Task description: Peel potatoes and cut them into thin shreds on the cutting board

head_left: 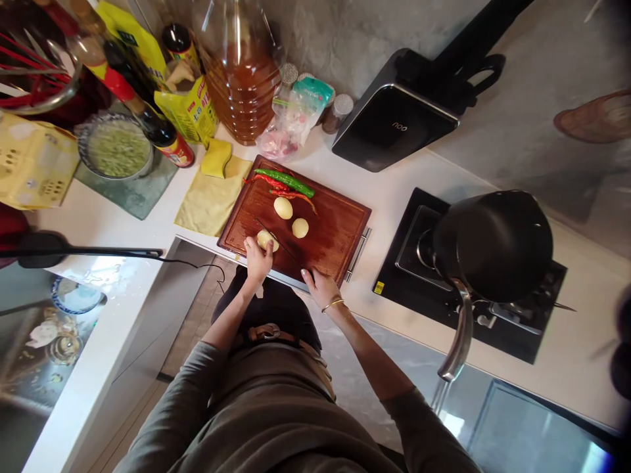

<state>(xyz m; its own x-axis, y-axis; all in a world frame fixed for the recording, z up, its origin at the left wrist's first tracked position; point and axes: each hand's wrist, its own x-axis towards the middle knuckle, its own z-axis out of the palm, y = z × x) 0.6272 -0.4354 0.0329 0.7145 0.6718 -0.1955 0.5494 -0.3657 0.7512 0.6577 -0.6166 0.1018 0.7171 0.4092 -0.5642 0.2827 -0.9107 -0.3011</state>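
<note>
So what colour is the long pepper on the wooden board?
Green long pepper, clearest in the head view.

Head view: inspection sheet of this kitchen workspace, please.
Surface: white countertop bearing a reddish-brown wooden cutting board.
Job's things: three peeled pale yellow potatoes, one under the left hand; thin dark knife across the board.
Clutter: green and red chilli peppers, yellow cloth, large oil bottle, sauce bottles.
Grippers: left hand on the potato; right hand at the knife's handle end, grip unclear.
Cables: thin black cable over the counter edge.
Surroundings: black pot on a black stove, sink at left.
</note>
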